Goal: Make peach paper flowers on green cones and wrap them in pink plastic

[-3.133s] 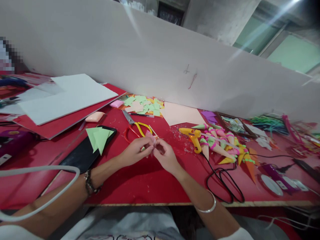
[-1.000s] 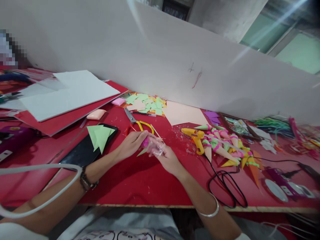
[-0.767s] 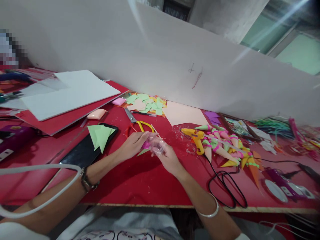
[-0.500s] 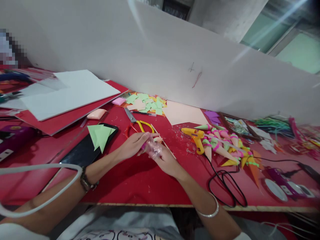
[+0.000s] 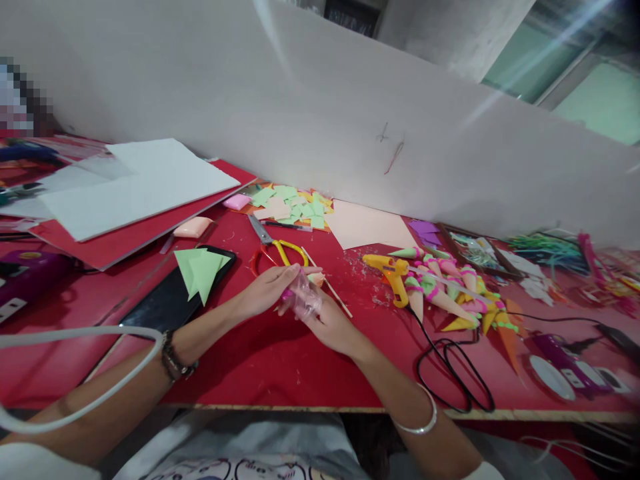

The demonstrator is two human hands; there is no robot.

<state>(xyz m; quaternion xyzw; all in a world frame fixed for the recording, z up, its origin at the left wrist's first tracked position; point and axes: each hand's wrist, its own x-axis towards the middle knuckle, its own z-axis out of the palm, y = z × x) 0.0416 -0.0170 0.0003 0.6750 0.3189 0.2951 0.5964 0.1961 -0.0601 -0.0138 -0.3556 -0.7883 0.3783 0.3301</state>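
Left hand [image 5: 265,288] and right hand [image 5: 334,327] are held together on a clear wrapper [image 5: 309,303] above the table [image 5: 285,367]; pink contents [image 5: 287,294] are apparently half hidden. Scissors [image 5: 267,237] are overlapped by the left hand; a glue gun [image 5: 393,273] is laid beside cones [image 5: 453,297].

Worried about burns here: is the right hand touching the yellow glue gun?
Apart. The head view shows the red table plainly in the gap between the right hand and the yellow glue gun.
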